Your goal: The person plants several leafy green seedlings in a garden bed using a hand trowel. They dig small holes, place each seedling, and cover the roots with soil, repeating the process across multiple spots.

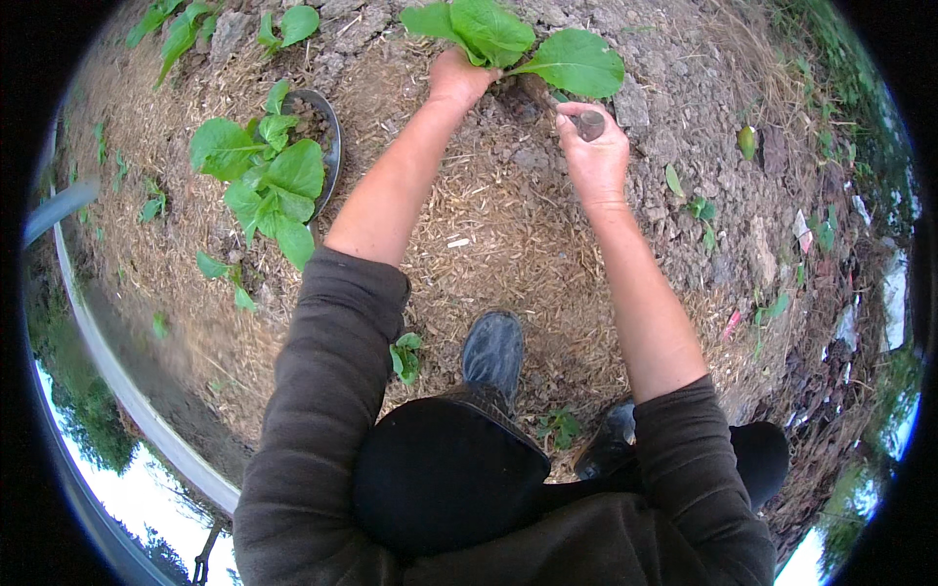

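My left hand (460, 79) grips the base of a broad-leaved green seedling (492, 31) at the top middle, its leaves spreading above and to the right. Just right of it, my right hand (595, 150) is closed round the round-ended handle (591, 125) of a hand tool. The tool's far part reaches toward the dark, dug soil (519, 99) beside the plant's stem; its tip is hard to make out. Left of my left forearm, a metal bowl (335, 143) holds soil and several leafy seedlings (275, 183), which hang over its near side.
Small green plants (405, 357) grow in the straw-strewn soil, one near my boot (493, 351), another (560, 427) between my boots. More seedlings (179, 36) stand at the upper left. Clods and scraps of litter (894, 300) lie at the right. A pale curved edge (132, 381) runs along the left.
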`<action>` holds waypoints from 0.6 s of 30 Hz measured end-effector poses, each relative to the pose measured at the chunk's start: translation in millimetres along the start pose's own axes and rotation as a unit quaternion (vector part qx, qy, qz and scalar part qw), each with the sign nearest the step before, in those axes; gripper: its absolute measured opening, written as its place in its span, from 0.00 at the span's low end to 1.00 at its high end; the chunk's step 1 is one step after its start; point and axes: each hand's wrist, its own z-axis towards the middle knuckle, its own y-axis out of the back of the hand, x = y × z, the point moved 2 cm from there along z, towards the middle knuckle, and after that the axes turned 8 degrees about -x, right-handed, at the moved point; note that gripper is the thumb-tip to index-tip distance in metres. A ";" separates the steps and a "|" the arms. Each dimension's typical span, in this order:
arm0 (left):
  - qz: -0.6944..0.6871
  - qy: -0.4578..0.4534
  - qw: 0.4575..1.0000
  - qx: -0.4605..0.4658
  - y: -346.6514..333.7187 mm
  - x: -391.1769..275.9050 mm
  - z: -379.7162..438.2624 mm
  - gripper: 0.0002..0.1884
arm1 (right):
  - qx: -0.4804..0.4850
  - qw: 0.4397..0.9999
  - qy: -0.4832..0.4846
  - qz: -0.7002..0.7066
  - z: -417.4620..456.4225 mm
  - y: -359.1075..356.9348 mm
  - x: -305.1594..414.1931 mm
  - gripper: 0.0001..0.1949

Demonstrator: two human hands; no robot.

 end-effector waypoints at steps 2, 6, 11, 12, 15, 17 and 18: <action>0.067 -0.041 0.996 0.040 -3.7 -5.6 1.9 0.23 | -0.006 1.000 0.003 0.000 -0.5 0.7 -1.5 0.04; 0.243 -0.096 0.961 0.092 -12.6 -16.7 2.8 0.24 | -0.022 1.000 -0.015 -0.010 -2.6 6.7 2.2 0.04; 0.159 -0.299 0.940 0.046 -16.9 18.1 9.4 0.18 | -0.028 0.992 -0.104 0.069 -21.6 23.5 26.5 0.04; 0.170 -0.336 0.926 0.034 -17.4 19.9 12.0 0.18 | -0.045 0.992 -0.077 0.088 -22.3 29.2 28.2 0.05; 0.177 -0.311 0.929 0.095 -16.4 23.0 11.8 0.18 | -0.088 0.987 -0.048 0.127 -14.7 49.5 38.5 0.06; 0.180 -0.281 0.930 0.154 -15.9 13.0 9.0 0.18 | -0.118 0.987 -0.029 0.109 -2.7 49.0 34.9 0.06; 0.186 -0.285 0.924 0.176 -16.5 3.3 9.2 0.18 | -0.122 0.988 -0.006 0.093 7.5 45.1 22.6 0.06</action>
